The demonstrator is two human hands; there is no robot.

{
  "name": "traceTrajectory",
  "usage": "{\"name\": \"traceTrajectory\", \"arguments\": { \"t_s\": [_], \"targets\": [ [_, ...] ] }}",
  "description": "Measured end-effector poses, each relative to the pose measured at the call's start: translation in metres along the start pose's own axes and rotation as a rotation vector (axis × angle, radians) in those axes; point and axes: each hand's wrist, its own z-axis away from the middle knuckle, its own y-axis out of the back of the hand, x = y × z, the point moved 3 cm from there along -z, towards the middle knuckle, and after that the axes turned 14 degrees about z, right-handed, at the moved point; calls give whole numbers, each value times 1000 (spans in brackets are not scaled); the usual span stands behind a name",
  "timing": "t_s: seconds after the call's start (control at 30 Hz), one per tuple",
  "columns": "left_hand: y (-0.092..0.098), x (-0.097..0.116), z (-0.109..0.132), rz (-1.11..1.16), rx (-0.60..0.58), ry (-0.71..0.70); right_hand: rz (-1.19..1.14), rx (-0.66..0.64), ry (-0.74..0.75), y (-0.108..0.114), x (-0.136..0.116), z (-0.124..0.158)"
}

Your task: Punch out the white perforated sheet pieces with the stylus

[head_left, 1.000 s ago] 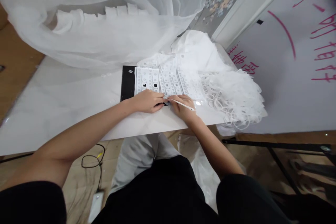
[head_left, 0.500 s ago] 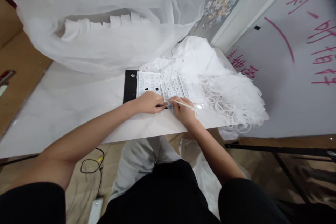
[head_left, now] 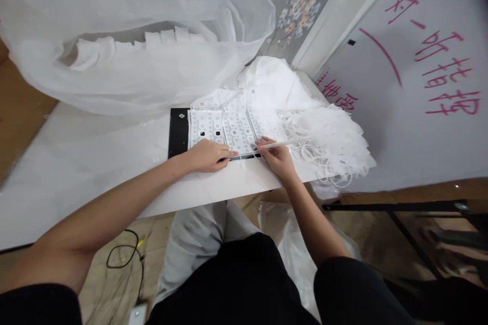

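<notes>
A white sheet printed with rows of grey dots and small patterns (head_left: pixel 238 132) lies over a black board (head_left: pixel 178 132) near the table's front edge. My left hand (head_left: pixel 208 156) rests on the near left part of the sheet, its index finger stretched along the front edge; it grips nothing that I can see. My right hand (head_left: pixel 280 158) is closed around a slim white pen-like stick (head_left: pixel 284 143). The tip points left toward the sheet's near right edge, close to the board. Short white strips poke out at that front edge between the hands.
A heap of white looped cords and cloth (head_left: pixel 324 137) lies right of the sheet. A large translucent white bag (head_left: pixel 160 78) holding white pieces stands behind on the white table (head_left: pixel 99 162). A whiteboard with red writing (head_left: pixel 400 127) is at the right. A cable (head_left: pixel 124 249) lies on the floor.
My hands have moved apart: the left lies farther left along the front edge, the right farther right with the stick. The whole view has also shifted a little.
</notes>
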Motion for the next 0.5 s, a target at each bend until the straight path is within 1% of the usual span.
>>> {"name": "traceTrajectory", "arguments": {
  "t_s": [0.17,0.4,0.5],
  "targets": [
    [-1,-1,0,19,31,-6,23,-16,25,0,0,-1],
    [-2,-3,0,24,45,-8,27,-46,28,-2,-1,-2],
    [-1,-3,0,21,44,0,23,-39,26,-3,-2,-1]
  ]
}}
